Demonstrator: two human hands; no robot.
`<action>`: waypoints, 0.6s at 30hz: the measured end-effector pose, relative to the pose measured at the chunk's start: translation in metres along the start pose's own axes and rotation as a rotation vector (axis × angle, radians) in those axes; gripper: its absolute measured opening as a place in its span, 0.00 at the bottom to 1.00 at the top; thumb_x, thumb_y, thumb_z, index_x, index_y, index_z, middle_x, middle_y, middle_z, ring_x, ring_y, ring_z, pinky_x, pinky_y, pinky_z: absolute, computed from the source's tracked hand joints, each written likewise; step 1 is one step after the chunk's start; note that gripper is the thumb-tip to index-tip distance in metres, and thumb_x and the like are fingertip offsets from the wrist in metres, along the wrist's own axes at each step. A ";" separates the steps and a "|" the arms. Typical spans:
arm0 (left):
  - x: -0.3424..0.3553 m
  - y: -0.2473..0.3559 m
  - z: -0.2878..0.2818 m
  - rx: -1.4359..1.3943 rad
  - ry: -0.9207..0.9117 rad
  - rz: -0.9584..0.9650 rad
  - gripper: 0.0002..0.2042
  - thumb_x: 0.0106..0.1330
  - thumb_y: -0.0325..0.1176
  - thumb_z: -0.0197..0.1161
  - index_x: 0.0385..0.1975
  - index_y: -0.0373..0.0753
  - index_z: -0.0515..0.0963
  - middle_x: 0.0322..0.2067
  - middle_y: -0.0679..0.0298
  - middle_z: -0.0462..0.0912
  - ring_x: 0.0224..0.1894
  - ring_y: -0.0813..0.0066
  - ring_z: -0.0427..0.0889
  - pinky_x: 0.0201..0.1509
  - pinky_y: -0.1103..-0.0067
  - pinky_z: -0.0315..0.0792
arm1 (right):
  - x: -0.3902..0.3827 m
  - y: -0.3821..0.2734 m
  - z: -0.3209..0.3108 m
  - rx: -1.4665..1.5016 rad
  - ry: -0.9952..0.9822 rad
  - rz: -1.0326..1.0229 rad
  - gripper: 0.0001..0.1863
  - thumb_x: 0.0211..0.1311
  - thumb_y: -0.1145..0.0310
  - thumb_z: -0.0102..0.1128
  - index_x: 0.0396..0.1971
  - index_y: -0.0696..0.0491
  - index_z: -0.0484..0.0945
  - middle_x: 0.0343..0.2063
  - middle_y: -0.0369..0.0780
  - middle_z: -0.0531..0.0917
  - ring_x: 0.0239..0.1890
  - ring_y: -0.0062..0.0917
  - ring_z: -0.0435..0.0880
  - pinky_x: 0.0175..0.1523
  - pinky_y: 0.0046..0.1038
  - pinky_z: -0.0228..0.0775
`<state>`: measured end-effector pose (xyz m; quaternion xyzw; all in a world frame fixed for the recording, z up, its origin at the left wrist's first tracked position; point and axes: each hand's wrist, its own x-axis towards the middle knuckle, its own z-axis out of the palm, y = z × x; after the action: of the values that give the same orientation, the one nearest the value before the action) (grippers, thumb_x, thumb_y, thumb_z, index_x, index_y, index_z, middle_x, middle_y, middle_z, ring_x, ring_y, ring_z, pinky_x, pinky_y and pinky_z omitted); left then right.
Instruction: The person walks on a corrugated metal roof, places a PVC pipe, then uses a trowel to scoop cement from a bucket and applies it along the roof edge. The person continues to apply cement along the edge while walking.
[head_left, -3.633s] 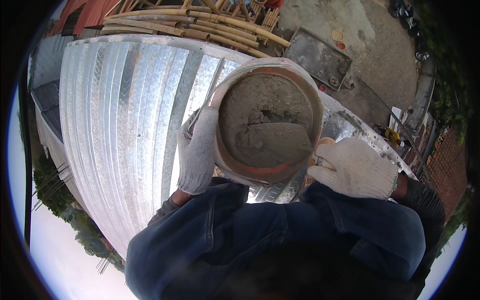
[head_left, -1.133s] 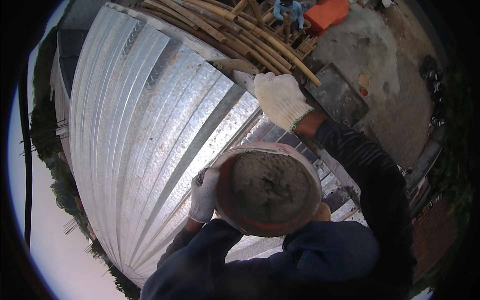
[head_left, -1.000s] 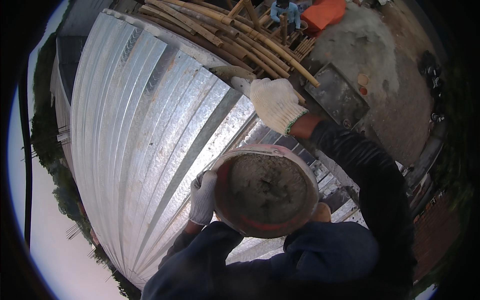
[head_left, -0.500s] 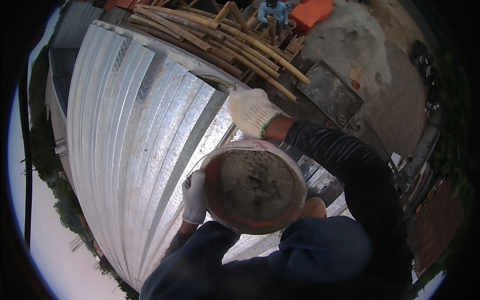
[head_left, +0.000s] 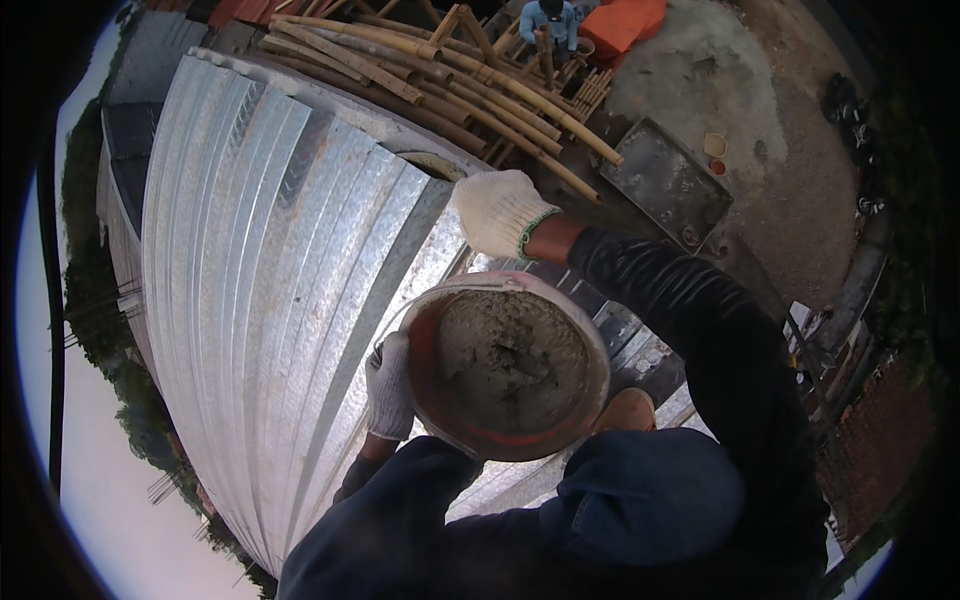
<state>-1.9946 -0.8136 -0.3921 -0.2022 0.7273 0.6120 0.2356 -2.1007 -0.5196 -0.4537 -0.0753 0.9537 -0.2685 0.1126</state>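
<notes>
I hold a bucket of grey wet mortar [head_left: 510,365] by its left side and wire handle with my gloved left hand [head_left: 390,385], above corrugated metal sheeting [head_left: 230,290]. My gloved right hand [head_left: 500,210] is closed on a trowel [head_left: 428,165], mostly hidden beyond my fingers, at the concrete edge [head_left: 340,115] along the top of the sheets. My knees and a tan shoe [head_left: 625,412] are just below and right of the bucket.
Beyond the edge, lower down, lie bamboo poles [head_left: 400,70], a mortar tray [head_left: 665,180] and an orange tarp [head_left: 620,20]. A co-worker in light blue [head_left: 545,30] is among the poles. A brick surface [head_left: 870,440] is at far right.
From the bucket's right side 3.6 seconds ago, my right hand has moved up to the concrete edge with the trowel, then leftward along it. The bucket now sits lower in view.
</notes>
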 end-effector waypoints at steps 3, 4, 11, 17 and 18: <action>-0.002 0.001 0.001 0.008 0.002 0.017 0.16 0.83 0.44 0.63 0.44 0.35 0.85 0.41 0.69 0.87 0.42 0.83 0.82 0.46 0.79 0.79 | -0.005 0.007 -0.011 0.022 0.060 -0.009 0.10 0.60 0.68 0.65 0.32 0.58 0.90 0.31 0.52 0.91 0.37 0.46 0.94 0.38 0.44 0.87; -0.002 0.002 0.001 0.006 -0.004 0.028 0.16 0.83 0.44 0.62 0.44 0.36 0.85 0.41 0.69 0.87 0.41 0.83 0.81 0.46 0.79 0.79 | -0.005 0.008 -0.012 0.027 0.104 0.005 0.10 0.59 0.67 0.65 0.32 0.58 0.90 0.31 0.52 0.91 0.37 0.46 0.94 0.38 0.44 0.87; 0.001 -0.006 -0.005 -0.013 -0.009 0.020 0.15 0.85 0.43 0.61 0.43 0.37 0.84 0.40 0.70 0.87 0.41 0.84 0.81 0.45 0.80 0.78 | -0.001 0.012 0.005 0.018 0.060 -0.011 0.11 0.56 0.65 0.68 0.34 0.54 0.92 0.33 0.52 0.91 0.38 0.46 0.94 0.38 0.47 0.85; 0.004 0.001 -0.003 -0.080 -0.040 0.025 0.14 0.85 0.43 0.60 0.43 0.37 0.85 0.40 0.71 0.86 0.42 0.85 0.80 0.47 0.80 0.77 | -0.048 0.033 -0.010 0.176 0.109 0.047 0.13 0.62 0.63 0.64 0.36 0.58 0.90 0.33 0.53 0.90 0.39 0.49 0.93 0.42 0.48 0.86; 0.009 0.000 -0.011 0.011 -0.062 0.036 0.15 0.84 0.44 0.61 0.45 0.37 0.85 0.42 0.70 0.86 0.42 0.84 0.80 0.48 0.80 0.77 | -0.063 0.037 -0.016 0.215 0.147 0.056 0.14 0.63 0.62 0.64 0.37 0.58 0.89 0.33 0.53 0.90 0.39 0.49 0.92 0.43 0.47 0.85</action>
<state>-2.0031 -0.8243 -0.3965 -0.1687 0.7264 0.6183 0.2481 -2.0467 -0.4675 -0.4495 -0.0163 0.9269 -0.3707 0.0572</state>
